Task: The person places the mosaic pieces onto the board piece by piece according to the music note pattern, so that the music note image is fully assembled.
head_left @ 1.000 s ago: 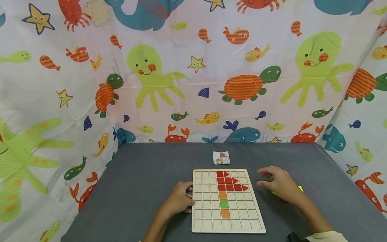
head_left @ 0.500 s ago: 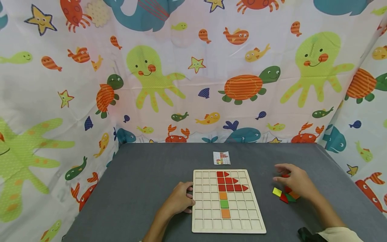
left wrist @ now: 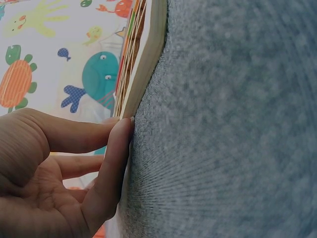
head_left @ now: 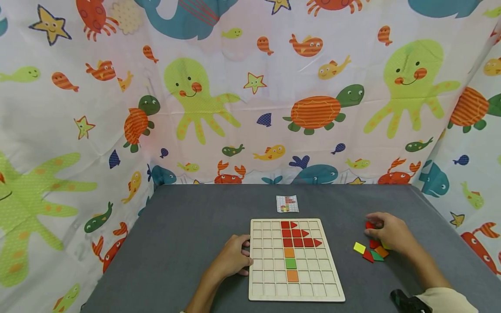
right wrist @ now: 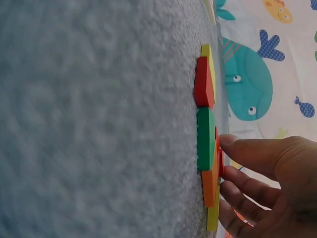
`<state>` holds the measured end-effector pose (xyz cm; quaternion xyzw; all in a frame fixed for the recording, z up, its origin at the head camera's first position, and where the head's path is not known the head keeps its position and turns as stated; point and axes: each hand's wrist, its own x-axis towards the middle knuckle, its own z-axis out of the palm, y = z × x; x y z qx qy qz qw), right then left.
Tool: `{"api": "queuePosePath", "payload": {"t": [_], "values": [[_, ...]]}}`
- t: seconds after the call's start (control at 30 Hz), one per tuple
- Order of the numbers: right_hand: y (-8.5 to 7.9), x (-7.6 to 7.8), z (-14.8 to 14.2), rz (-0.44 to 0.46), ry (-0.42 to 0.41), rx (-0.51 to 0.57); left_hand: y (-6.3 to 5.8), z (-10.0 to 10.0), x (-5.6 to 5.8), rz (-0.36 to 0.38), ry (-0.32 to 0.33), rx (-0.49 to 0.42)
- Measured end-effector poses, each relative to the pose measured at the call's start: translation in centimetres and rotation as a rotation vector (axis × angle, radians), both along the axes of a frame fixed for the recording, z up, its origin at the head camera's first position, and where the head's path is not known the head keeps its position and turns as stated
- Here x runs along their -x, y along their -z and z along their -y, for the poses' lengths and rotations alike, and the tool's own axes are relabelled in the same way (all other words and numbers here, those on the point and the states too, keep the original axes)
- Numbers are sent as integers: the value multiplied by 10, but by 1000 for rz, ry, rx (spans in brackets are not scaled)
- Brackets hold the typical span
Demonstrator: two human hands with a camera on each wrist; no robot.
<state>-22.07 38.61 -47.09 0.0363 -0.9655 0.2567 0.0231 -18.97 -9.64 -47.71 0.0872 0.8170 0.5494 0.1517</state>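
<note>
My left hand [head_left: 231,256] touches the left edge of a wooden grid board [head_left: 264,278], fingers loosely bent. In the left wrist view, fingertips meet the board's edge [left wrist: 152,44] near the cloth. Red squares and triangles [head_left: 297,242] fill part of its upper rows, with orange [head_left: 292,276] and green [head_left: 290,263] squares in a column below. My right hand [head_left: 389,232] is over loose pieces right of the board. Its thumb and fingers stand apart beside a red piece [head_left: 369,225]. In the right wrist view, that red piece [right wrist: 221,162] shows between thumb and fingertips, apparently unlifted.
Loose yellow [head_left: 359,248], red [head_left: 368,256], green [head_left: 377,255] and orange [head_left: 381,251] pieces lie beneath the right hand. A small printed pattern card [head_left: 287,204] lies behind the board. Dark grey cloth [head_left: 195,217] covers the table, and a sea-animal curtain [head_left: 250,130] surrounds it.
My right hand has moved right, away from the board to the loose pieces, uncovering several of them. The left hand and the board have stayed in place.
</note>
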Motion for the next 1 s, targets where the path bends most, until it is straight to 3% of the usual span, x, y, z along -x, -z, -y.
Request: {"api": "queuePosePath", "payload": {"t": [0.63, 1.0], "values": [[-2, 5, -6, 23, -35, -48, -1, -1, 0, -4, 6, 7], [-1, -4, 3, 32, -62, -30, -1, -2, 0, -12, 3, 6]]}}
